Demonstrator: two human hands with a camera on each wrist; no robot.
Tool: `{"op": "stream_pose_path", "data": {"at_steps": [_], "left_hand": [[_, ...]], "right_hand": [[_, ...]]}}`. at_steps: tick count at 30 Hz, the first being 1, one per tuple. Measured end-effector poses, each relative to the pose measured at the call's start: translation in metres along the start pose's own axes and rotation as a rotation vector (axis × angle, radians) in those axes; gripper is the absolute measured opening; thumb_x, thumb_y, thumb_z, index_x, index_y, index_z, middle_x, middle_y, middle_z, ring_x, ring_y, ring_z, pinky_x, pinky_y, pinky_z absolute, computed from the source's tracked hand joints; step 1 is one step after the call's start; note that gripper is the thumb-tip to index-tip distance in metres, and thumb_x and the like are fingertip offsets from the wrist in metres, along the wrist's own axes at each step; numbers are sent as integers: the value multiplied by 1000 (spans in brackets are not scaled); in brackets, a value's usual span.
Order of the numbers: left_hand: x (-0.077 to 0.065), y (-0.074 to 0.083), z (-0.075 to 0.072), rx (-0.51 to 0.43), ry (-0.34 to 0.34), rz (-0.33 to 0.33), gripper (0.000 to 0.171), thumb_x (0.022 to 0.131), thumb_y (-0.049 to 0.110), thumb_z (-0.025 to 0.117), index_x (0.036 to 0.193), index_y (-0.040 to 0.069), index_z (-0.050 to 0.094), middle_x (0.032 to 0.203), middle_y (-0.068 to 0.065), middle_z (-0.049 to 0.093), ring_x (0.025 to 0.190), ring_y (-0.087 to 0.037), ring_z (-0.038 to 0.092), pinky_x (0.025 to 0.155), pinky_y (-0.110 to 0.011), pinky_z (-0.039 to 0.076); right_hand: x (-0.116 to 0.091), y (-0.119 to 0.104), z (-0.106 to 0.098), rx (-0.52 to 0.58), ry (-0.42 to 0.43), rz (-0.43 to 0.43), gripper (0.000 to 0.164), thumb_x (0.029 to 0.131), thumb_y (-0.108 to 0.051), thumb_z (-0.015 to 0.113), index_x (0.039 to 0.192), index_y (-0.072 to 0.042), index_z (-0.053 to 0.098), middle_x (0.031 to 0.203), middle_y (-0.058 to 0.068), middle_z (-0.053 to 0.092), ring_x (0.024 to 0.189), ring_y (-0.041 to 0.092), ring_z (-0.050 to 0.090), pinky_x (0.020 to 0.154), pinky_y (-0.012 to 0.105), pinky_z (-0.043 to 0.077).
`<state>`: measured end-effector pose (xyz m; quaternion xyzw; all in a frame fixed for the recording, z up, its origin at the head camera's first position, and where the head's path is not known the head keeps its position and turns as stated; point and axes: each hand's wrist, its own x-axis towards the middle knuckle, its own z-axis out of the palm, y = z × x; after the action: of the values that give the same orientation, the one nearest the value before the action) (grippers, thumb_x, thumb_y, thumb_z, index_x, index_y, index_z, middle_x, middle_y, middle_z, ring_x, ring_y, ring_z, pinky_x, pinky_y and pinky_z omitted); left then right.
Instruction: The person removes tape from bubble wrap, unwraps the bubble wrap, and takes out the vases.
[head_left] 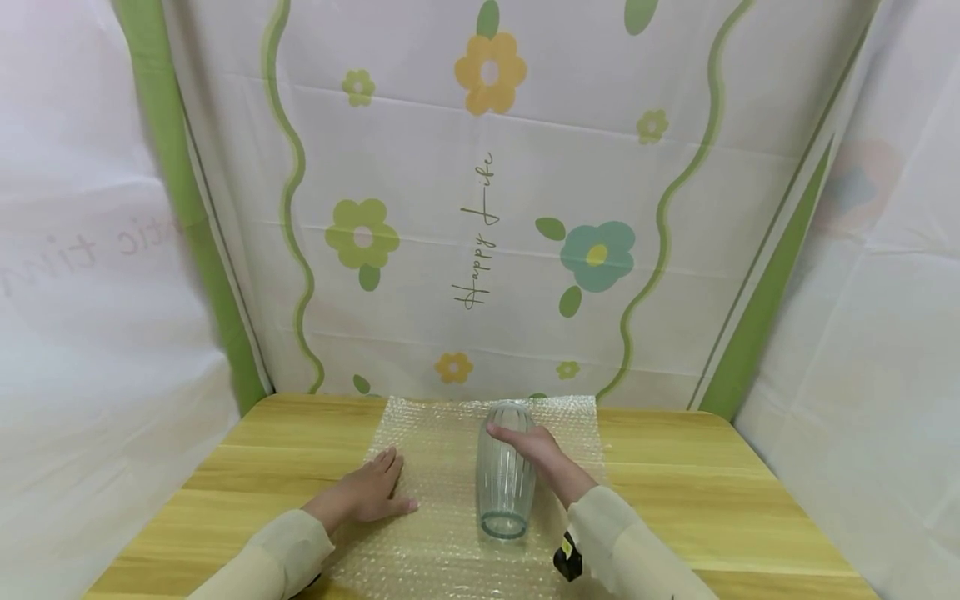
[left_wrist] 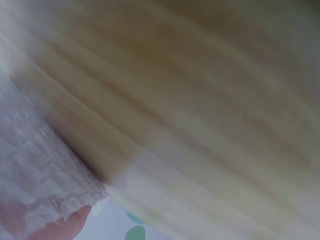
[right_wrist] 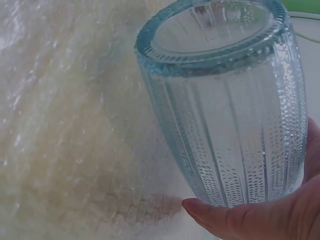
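Note:
A clear, bluish ribbed glass vase (head_left: 504, 487) lies lengthwise above or on a sheet of bubble wrap (head_left: 442, 542); whether it touches the wrap I cannot tell. My right hand (head_left: 542, 448) grips it near its far end, thumb across the top. In the right wrist view, the vase's thick round base (right_wrist: 210, 62) faces the camera and dotted bands run along its side. My left hand (head_left: 369, 487) rests with extended fingers on the wrap's left edge. The left wrist view is blurred, with a fingertip (left_wrist: 67, 227) by the wrap's edge.
A wooden table (head_left: 690, 483) lies under the wrap and reaches out on both sides. Behind it hangs a white curtain (head_left: 420, 167) printed with flowers, with more fabric at left and right. A small black device (head_left: 567, 562) sits beneath the right sleeve.

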<state>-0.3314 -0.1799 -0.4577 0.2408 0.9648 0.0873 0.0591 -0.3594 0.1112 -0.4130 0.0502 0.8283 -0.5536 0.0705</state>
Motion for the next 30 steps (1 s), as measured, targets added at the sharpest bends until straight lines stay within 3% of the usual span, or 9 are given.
{"op": "stream_pose_path", "data": {"at_steps": [17,24,30], "left_hand": [[-1,1,-4,19,7,6,90,82,61,41,133,-10,25,138,-29,17,127,-40,17,99,-49,21],[1,2,-4,22,2,6,90,82,61,41,133,-10,25,138,-29,18,127,-40,17,99,-49,22],[-1,3,-5,9,-10,2,89,82,60,42,133,-11,26,138,-29,18,127,-39,17,99,-49,21]], "right_hand": [[3,-3,-3,39,9,28,107,59,-55,72,129,14,27,124,30,37,108,42,41,88,52,35],[0,1,-5,97,-1,50,88,62,-54,70,118,8,40,102,18,50,86,30,53,73,44,45],[-1,4,-8,150,-49,41,78,65,-52,69,110,7,44,94,16,55,78,26,56,67,39,48]]}}
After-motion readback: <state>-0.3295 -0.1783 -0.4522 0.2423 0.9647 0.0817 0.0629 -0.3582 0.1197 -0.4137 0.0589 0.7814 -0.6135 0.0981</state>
